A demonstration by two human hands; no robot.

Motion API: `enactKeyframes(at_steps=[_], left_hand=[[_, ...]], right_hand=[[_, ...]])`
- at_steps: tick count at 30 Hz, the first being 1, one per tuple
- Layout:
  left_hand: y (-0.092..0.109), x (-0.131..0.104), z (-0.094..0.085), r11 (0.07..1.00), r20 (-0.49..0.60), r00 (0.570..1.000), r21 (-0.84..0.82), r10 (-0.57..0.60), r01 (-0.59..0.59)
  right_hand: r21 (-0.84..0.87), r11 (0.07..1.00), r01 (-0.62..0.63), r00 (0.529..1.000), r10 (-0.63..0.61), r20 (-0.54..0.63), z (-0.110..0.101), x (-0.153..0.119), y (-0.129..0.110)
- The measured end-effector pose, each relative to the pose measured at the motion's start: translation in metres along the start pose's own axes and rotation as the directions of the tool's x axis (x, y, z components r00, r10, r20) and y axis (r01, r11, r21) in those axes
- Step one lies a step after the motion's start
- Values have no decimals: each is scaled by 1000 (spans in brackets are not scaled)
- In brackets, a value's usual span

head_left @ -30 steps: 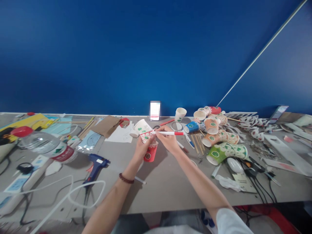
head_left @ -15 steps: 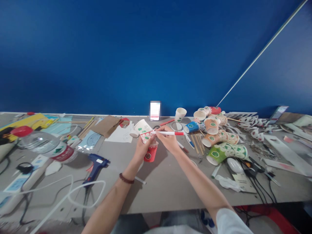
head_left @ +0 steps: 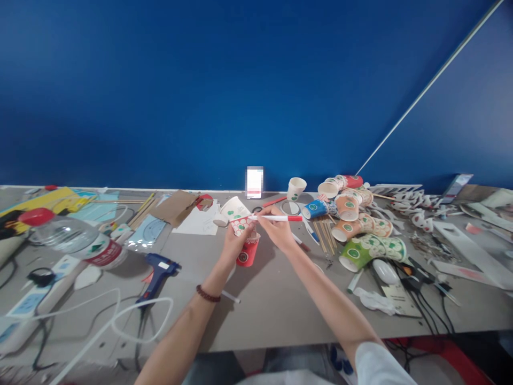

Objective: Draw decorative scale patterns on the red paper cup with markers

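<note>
My left hand (head_left: 235,245) is closed around a paper cup (head_left: 241,225) with a red-and-white pattern and green marks, held tilted over the table. A white paper cup (head_left: 231,208) with green prints lies against its far side; whether the two are joined I cannot tell. My right hand (head_left: 277,231) pinches a white marker (head_left: 276,218) with a red end, held nearly level, its tip at the patterned cup's rim. Just below the hands is a red paper cup (head_left: 247,252), partly covered by my left fingers.
Several decorated cups (head_left: 356,251) are piled at the right, near wooden sticks (head_left: 325,238). A white cup (head_left: 296,188) and a phone (head_left: 255,183) stand by the blue wall. On the left are a glue gun (head_left: 158,275), a water bottle (head_left: 80,240) and a power strip (head_left: 40,299).
The marker's tip has shifted very slightly along the cup's rim. Both hands keep almost the same place and the same hold.
</note>
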State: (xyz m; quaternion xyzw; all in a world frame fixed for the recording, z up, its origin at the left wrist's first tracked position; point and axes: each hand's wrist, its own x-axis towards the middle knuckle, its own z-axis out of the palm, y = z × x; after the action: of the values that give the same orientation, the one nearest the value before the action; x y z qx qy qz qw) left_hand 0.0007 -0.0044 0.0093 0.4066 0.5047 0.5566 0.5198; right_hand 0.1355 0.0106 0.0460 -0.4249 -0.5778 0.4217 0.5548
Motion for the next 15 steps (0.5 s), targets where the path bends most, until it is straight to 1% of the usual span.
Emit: enactKeyframes(at_steps=[4,15], left_hand=[[1,0,0,1000,14,1000,-22,-19,19],[2,-1,1,997,38,998,-54,-45,47]], right_hand=[[-32,999,24,1000,-24,-15,-1,1,-1],[-27,1000,-13,999,12,-52,-2,2,3]])
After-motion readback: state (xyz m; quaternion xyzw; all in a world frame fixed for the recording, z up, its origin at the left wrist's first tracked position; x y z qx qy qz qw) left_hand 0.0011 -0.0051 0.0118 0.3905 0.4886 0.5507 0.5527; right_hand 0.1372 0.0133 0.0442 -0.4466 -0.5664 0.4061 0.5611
